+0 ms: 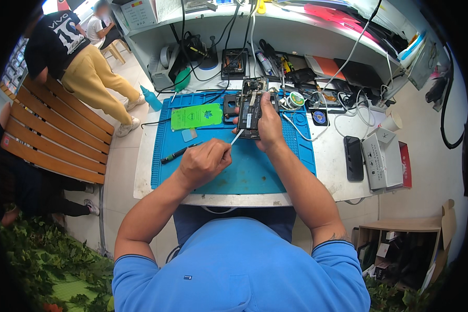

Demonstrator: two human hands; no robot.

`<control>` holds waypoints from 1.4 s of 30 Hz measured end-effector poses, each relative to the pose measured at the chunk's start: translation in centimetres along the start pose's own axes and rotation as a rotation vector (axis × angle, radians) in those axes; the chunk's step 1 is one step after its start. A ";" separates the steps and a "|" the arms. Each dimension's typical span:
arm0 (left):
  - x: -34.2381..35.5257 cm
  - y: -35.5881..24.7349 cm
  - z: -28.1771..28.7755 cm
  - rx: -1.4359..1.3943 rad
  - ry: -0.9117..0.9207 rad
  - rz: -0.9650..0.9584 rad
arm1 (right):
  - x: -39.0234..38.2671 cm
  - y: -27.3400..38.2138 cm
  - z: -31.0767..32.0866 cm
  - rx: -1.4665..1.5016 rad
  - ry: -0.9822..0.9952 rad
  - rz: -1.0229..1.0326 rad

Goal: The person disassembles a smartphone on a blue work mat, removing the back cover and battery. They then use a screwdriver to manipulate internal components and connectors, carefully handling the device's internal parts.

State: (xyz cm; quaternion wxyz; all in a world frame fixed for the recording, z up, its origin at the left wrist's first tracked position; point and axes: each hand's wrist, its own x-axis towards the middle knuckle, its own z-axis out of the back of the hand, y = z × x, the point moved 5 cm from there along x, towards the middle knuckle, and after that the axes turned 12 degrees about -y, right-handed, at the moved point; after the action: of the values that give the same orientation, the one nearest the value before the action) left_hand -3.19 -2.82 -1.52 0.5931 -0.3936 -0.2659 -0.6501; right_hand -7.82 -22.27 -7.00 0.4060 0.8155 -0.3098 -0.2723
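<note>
My right hand (270,125) is wrapped round an opened smartphone (250,112), tilted above the blue work mat (234,174). Its back is off, so the dark battery and the circuit board at the top show. My left hand (205,160) is closed on a thin, light-coloured pry tool (237,136), whose tip meets the phone near the battery's lower end. Left of the phone lies a bright green rectangular sheet (197,116), with a small pale blue square (189,134) below it. A dark screwdriver (178,155) rests beside my left hand.
Behind the phone, cables hang over tools and a solder spool (295,100). A black phone (354,158) and a white box (382,161) occupy the right of the table. A blue bottle (151,98) stands left. Other people are beyond a slatted wooden bench (57,135).
</note>
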 end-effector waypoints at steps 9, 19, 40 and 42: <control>0.0 -0.3 0.3 -0.006 -0.012 -0.006 | 0.2 0.6 0.4 0.012 -0.038 -0.005; -0.1 -0.6 0.8 -0.039 -0.026 -0.017 | 1.1 0.9 1.3 0.022 -0.072 -0.002; 0.3 -1.3 2.1 -0.041 -0.034 -0.023 | 1.3 1.8 1.7 0.029 -0.104 -0.004; 0.2 -1.3 2.2 -0.047 -0.021 -0.022 | 1.3 2.0 1.7 0.015 -0.109 0.007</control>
State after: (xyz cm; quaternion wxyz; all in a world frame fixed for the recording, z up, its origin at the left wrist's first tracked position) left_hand -4.03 -0.91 0.03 0.5737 -0.4111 -0.2610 -0.6586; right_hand -8.71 -24.96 -6.46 0.3832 0.8015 -0.3365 -0.3123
